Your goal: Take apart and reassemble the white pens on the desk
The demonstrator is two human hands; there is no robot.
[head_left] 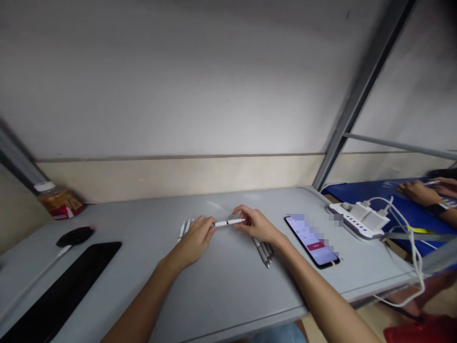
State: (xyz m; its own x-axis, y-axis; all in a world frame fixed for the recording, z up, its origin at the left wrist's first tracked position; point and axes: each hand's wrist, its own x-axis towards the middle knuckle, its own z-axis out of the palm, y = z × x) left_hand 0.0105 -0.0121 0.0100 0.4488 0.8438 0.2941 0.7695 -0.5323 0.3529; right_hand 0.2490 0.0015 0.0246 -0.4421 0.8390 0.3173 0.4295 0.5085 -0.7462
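Note:
A white pen (pixel 228 222) with a dark band around its middle lies level between my two hands, just above the grey desk. My left hand (pixel 196 238) grips its left end between thumb and fingers. At the other end, the curled fingers of my right hand (pixel 255 224) close around the pen's tip. Several more white pens (pixel 183 230) lie beside my left hand, partly hidden by it. Below my right wrist rests a bunch of grey-and-white pens (pixel 264 252), their upper ends covered by the hand.
A lit phone (pixel 314 240) lies right of my right arm, near a power strip (pixel 357 221) with plugged chargers and white cables. On the left are a bottle (pixel 60 200), a black mouse (pixel 74 236) and a long black object (pixel 67 290). Another person's hands (pixel 421 193) are at a blue surface.

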